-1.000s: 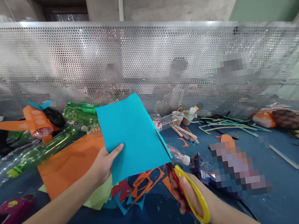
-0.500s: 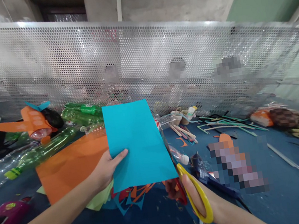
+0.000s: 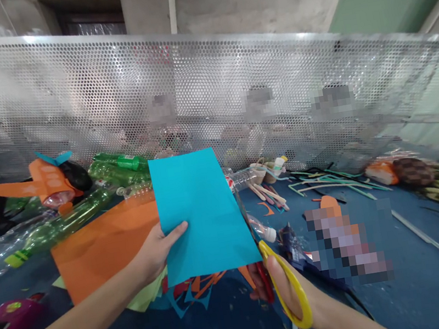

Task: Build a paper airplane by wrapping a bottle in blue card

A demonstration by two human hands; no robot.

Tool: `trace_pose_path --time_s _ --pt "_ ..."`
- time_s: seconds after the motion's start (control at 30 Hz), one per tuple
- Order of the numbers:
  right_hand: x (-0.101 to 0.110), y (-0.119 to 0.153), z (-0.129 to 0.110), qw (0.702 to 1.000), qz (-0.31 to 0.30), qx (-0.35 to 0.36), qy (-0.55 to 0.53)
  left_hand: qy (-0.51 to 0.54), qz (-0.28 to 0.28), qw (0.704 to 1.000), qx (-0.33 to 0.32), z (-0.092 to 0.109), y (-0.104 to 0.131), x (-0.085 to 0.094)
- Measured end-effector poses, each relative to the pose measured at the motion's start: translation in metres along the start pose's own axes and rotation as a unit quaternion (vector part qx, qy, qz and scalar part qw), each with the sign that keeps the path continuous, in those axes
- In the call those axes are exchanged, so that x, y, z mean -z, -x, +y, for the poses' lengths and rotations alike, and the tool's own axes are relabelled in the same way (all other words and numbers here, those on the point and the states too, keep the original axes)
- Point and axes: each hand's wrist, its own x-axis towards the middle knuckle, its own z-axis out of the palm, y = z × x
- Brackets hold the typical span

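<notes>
A sheet of bright blue paper (image 3: 197, 207) is held up in the middle of the view. My left hand (image 3: 160, 249) pinches its left edge, thumb on the front and the other fingers hidden behind. My right hand (image 3: 282, 282) grips scissors (image 3: 300, 299) with yellow and red handles, fingers through the loops. The scissor blades point up along the paper's right edge. Whether they have paper between them is hard to tell.
Orange paper (image 3: 102, 244) and paper scraps (image 3: 190, 297) lie behind and below the sheet. Green bottles (image 3: 73, 213) and an orange paper plane (image 3: 45, 181) are at left, a blue glue gun (image 3: 300, 252) at right. A perforated metal panel (image 3: 198, 84) stands behind.
The red and yellow scissor handles look slightly closer together. The blue sheet and both hands have barely moved.
</notes>
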Motion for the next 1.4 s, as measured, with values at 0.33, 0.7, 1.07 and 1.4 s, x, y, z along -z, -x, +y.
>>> trace_pose_path --time_s 0.33,0.7,1.07,1.4 --pt "-0.007 -0.002 -0.001 1.000 0.021 -0.002 -0.023 0.008 -0.004 1.000 0.007 -0.003 0.004 -0.002" --pt "-0.005 0.000 0.001 0.999 0.030 -0.022 0.015 0.011 0.010 1.000 0.018 0.002 0.005 -0.006" --pt "0.002 -0.006 -0.002 0.998 0.012 -0.058 0.020 -0.021 0.022 0.999 -0.023 0.000 -0.017 0.015" --pt "0.004 -0.001 -0.002 0.997 -0.060 -0.013 0.053 -0.289 0.038 0.939 -0.184 0.075 -0.067 0.008"
